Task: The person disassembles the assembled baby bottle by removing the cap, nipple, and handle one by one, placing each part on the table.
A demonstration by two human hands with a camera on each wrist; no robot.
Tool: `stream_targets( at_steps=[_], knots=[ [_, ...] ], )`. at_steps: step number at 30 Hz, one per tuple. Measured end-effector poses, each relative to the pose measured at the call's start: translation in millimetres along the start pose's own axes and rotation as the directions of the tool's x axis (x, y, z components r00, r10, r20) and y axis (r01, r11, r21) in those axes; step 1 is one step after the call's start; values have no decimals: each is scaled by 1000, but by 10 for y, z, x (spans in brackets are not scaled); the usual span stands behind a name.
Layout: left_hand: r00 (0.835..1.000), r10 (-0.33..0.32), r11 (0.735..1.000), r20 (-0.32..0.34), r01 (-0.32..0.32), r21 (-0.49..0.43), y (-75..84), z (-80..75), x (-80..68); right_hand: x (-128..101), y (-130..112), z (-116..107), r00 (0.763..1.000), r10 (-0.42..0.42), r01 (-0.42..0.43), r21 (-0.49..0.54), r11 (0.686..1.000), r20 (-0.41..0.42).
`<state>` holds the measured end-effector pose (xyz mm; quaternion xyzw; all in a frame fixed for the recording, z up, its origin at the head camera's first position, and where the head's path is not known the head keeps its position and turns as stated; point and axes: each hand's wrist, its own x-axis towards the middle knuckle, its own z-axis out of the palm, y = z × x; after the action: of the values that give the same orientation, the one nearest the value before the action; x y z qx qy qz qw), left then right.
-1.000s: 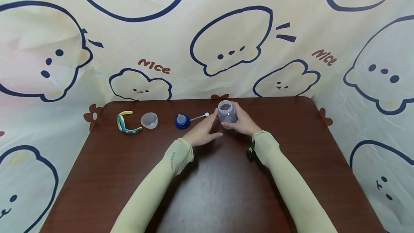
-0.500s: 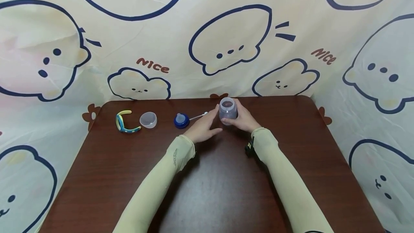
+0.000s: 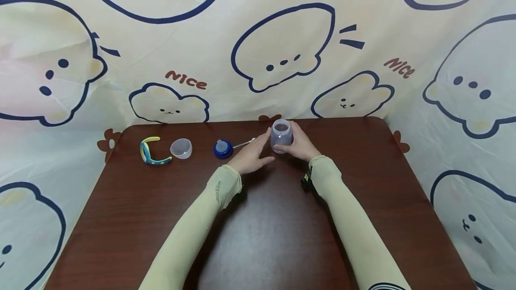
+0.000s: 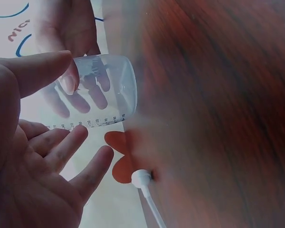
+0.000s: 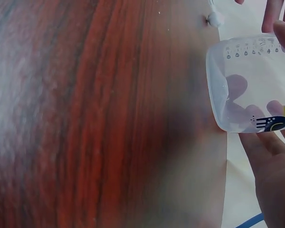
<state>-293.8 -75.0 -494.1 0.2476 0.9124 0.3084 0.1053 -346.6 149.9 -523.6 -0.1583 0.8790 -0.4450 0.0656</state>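
Right hand (image 3: pixel 299 146) is gripping a clear, graduated plastic bottle body (image 3: pixel 281 135), upright at the far edge of the dark wooden table (image 3: pixel 262 236); left hand (image 3: pixel 251 156) is resting open-fingered beside it. Bottle steadying appears underway. Judged next: reaching for the blue nipple collar (image 3: pixel 222 149) with white straw (image 3: pixel 243 143), lying nearby.

Desk (image 3: pixel 266 236): items ranged along its far edge. Farthest left lay the curved handle piece (image 3: pixel 151 151); just to its right, the small cap (image 3: pixel 181 148); further right, the nipple ring (image 3: pixel 223 148); right of that, the thin straw (image 3: pixel 243 143), its far tip beside the left hand (image 3: pixel 251 158). The bottle (image 3: pixel 281 135) stood upright right of the straw, between both hands: left hand on its left, right hand (image 3: pixel 300 147) on its right. Patterned cloth (image 3: pixel 258 48) hung behind the desk.
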Motion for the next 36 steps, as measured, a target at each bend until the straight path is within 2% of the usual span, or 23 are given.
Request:
stream_targets(
  at_steps=[8, 23, 36],
  knots=[
    [1000, -18, 1000, 6, 18, -15, -6, -30, 27, 20, -35, -11, 999, 34, -34, 14, 999, 0],
    [1000, -14, 1000, 3, 14, -3, -44, 3, 13, 44, 39, 14, 1000, 10, -10, -31, 999, 14],
    [1000, -14, 1000, 24, 14, -9, -62, 30, 16, 34, 70, 10, 1000, 7, -7, 3, 1000, 15]
  ],
)
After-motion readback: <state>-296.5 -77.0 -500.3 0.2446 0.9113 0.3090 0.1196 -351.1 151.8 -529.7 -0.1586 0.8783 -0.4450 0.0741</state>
